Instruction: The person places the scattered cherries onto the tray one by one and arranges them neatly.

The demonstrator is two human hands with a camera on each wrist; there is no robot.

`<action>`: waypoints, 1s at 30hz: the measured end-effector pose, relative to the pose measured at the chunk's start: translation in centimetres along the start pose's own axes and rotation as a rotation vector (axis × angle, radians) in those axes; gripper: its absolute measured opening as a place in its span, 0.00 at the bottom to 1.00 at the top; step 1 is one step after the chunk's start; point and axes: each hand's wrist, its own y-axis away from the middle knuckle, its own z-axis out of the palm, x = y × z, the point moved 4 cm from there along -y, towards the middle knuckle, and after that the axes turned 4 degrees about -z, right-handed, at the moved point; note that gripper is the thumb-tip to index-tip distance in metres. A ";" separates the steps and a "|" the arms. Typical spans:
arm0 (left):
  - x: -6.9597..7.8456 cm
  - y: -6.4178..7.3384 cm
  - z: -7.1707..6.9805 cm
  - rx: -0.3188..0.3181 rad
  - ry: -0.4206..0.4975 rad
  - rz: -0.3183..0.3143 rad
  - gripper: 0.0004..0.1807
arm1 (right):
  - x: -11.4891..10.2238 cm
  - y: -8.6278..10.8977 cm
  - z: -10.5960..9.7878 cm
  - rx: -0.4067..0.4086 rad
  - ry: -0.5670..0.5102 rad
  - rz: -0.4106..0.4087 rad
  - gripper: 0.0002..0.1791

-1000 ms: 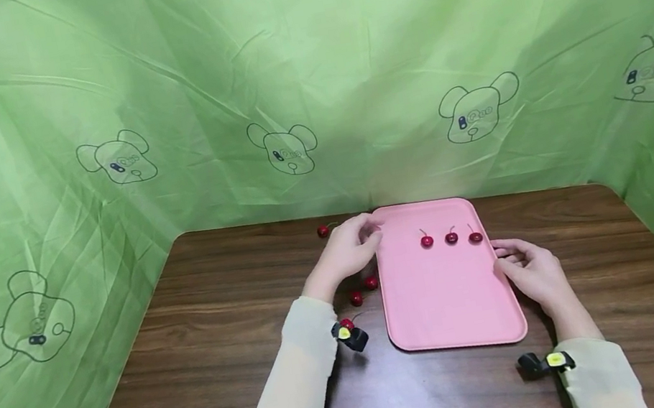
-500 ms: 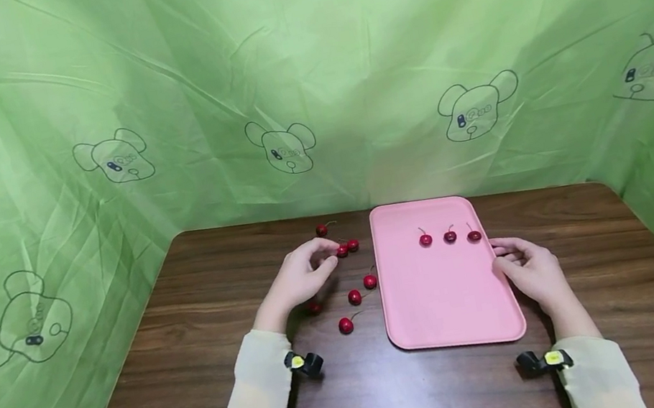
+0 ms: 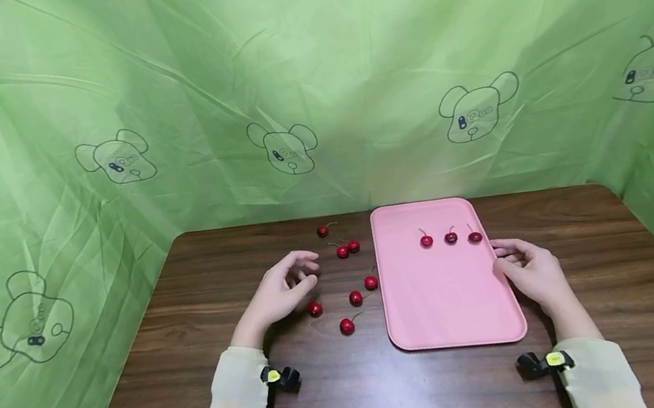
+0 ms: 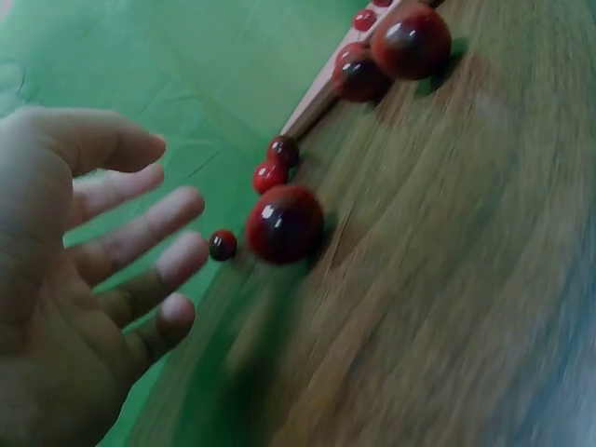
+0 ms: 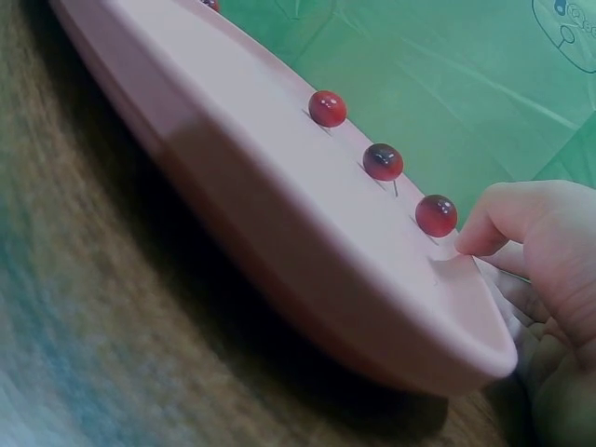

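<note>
Currently left hand (image 3: 277, 291) near cherry (image 3: 315, 309), fingers (image 4: 135, 235) spread; right hand (image 3: 531, 270) pinching pink tray (image 3: 450, 306) edge.

I am in a small screened-off booth, a recording set-up by its look. Thin, creased green fabric sheeting (image 3: 311, 39), marked with dark-outlined cartoon animal heads (image 3: 477, 113), hangs at the left, far and right sides of my dark brown wood-grain table (image 3: 454, 400). A black strap with a yellow patch (image 3: 291, 379) sits at each of my cream sleeves (image 3: 597, 368). The sheeting hides whatever room lies beyond.
</note>
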 end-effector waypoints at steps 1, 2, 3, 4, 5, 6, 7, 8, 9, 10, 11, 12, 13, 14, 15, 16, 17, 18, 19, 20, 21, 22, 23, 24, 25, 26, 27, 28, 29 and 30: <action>-0.2 0.1 -0.1 -0.009 0.014 0.008 0.23 | 0.0 0.0 0.0 0.001 -0.001 0.000 0.23; -0.4 0.3 -0.2 -0.016 0.029 0.016 0.23 | 0.0 0.0 0.0 0.002 0.000 0.000 0.23; -0.6 0.5 -0.3 -0.026 0.046 0.023 0.23 | 0.0 0.1 -0.1 0.001 0.002 -0.003 0.23; -0.8 0.6 -0.3 -0.038 0.063 0.029 0.23 | 0.0 0.1 -0.1 0.003 0.004 -0.001 0.23; -1.0 0.8 -0.4 -0.054 0.080 0.033 0.23 | 0.0 0.1 -0.2 0.005 0.008 0.002 0.23; -1.2 0.9 -0.4 -0.072 0.102 0.034 0.24 | 0.1 0.1 -0.2 0.007 0.011 0.005 0.23; -1.4 1.1 -0.3 -0.095 0.123 0.031 0.24 | 0.1 0.1 -0.2 0.007 0.015 0.007 0.23; -1.5 1.2 -0.3 -0.119 0.145 0.025 0.24 | 0.1 0.2 -0.2 0.007 0.015 0.007 0.23; -1.7 1.3 -0.3 -0.145 0.167 0.018 0.25 | 0.0 0.2 -0.3 0.007 0.014 0.006 0.23; -1.9 1.5 -0.3 -0.168 0.188 0.007 0.26 | 0.0 0.2 -0.2 0.006 0.014 0.007 0.23; -2.0 1.6 -0.3 -0.190 0.206 -0.006 0.26 | 0.0 0.1 -0.2 0.004 0.011 0.005 0.23; -2.1 1.7 -0.3 -0.210 0.220 -0.019 0.27 | 0.0 0.1 -0.2 0.003 0.008 0.004 0.23; -2.2 1.8 -0.3 -0.230 0.228 -0.032 0.28 | -0.1 0.1 -0.2 0.001 0.006 0.001 0.23; -2.2 1.9 -0.2 -0.246 0.230 -0.041 0.28 | -0.1 0.1 -0.2 0.001 0.006 0.000 0.23; -2.2 1.9 -0.2 -0.263 0.227 -0.050 0.27 | -0.1 0.1 -0.2 0.002 0.008 -0.001 0.23; -2.2 2.0 -0.2 -0.275 0.217 -0.057 0.27 | -0.1 0.0 -0.2 0.003 0.011 -0.002 0.23; -2.2 2.0 -0.1 -0.286 0.202 -0.063 0.26 | -0.1 0.0 -0.2 0.004 0.012 -0.002 0.23; -2.2 2.0 -0.1 -0.296 0.187 -0.069 0.25 | -0.1 0.0 -0.2 0.004 0.010 -0.004 0.23; -2.2 2.0 0.0 -0.305 0.173 -0.073 0.24 | -0.1 0.0 -0.1 0.005 0.007 -0.005 0.23; -2.1 2.1 0.1 -0.311 0.156 -0.074 0.23 | 0.0 0.0 -0.1 0.005 0.006 -0.007 0.23; -2.1 2.1 0.1 -0.315 0.141 -0.079 0.23 | 0.0 -0.1 -0.1 0.005 0.002 -0.010 0.23; -2.1 2.1 0.1 -0.317 0.129 -0.082 0.22 | 0.0 -0.1 -0.1 0.004 -0.001 -0.011 0.23; -2.2 2.2 0.1 -0.321 0.120 -0.087 0.22 | 0.0 -0.1 0.0 0.004 -0.007 -0.013 0.23; -2.2 2.2 0.1 -0.323 0.115 -0.090 0.22 | 0.0 -0.1 0.0 0.004 -0.011 -0.015 0.23; -2.3 2.2 0.1 -0.325 0.109 -0.092 0.21 | 0.0 -0.1 0.0 0.006 -0.011 -0.015 0.23; -2.4 2.2 0.2 -0.326 0.106 -0.095 0.21 | 0.0 -0.1 0.0 0.007 -0.011 -0.015 0.23; -2.4 2.2 0.2 -0.326 0.105 -0.098 0.20 | 0.0 -0.1 0.0 0.008 -0.010 -0.016 0.23; -2.4 2.2 0.2 -0.327 0.107 -0.101 0.20 | -0.1 -0.1 0.0 0.009 -0.009 -0.015 0.23; -2.4 2.2 0.3 -0.327 0.108 -0.102 0.19 | -0.1 -0.1 0.0 0.011 -0.008 -0.015 0.23; -2.4 2.2 0.3 -0.326 0.106 -0.102 0.19 | -0.1 0.0 -0.1 0.012 -0.003 -0.014 0.23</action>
